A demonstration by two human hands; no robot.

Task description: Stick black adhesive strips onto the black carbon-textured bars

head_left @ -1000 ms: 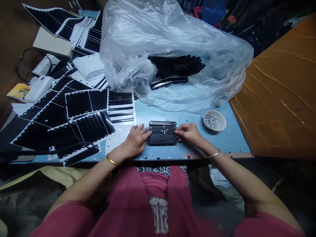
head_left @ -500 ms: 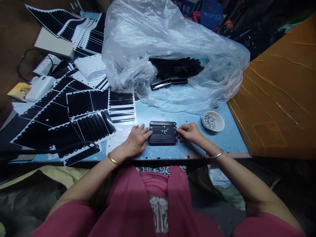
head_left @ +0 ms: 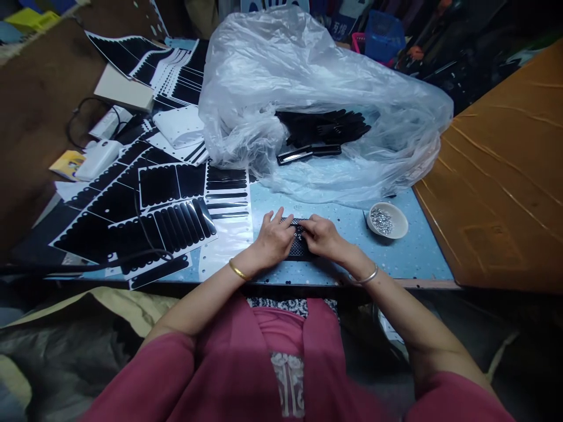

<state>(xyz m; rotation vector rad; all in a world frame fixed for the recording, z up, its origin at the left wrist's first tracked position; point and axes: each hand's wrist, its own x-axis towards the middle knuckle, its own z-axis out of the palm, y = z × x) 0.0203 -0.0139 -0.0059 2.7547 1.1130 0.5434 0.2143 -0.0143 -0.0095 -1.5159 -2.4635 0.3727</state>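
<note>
Several black textured strips [head_left: 299,251] lie side by side in a block on the blue tabletop, partly covered by both hands. A few small silver rings [head_left: 299,235] rest loose on top of them. My left hand [head_left: 276,239] lies over the left end of the strips, fingers apart, its fingertips touching them. From the right, my right hand [head_left: 324,237] is over the strips' other end with thumb and fingers pinched together; whatever is between them is hidden. To the right stands a white bowl [head_left: 399,223] holding many small silver metal pieces [head_left: 380,221].
A large clear plastic bag [head_left: 325,70] with black pieces [head_left: 328,127] in its opening fills the back. Black die-cut sheets [head_left: 176,228] and a cable [head_left: 143,225] cover the left side. A brown cardboard panel [head_left: 501,193] rises at the right.
Both hands have moved inward over the strips, covering their ends. My right hand has come left from the strips' edge onto them. The whole view has shifted slightly.
</note>
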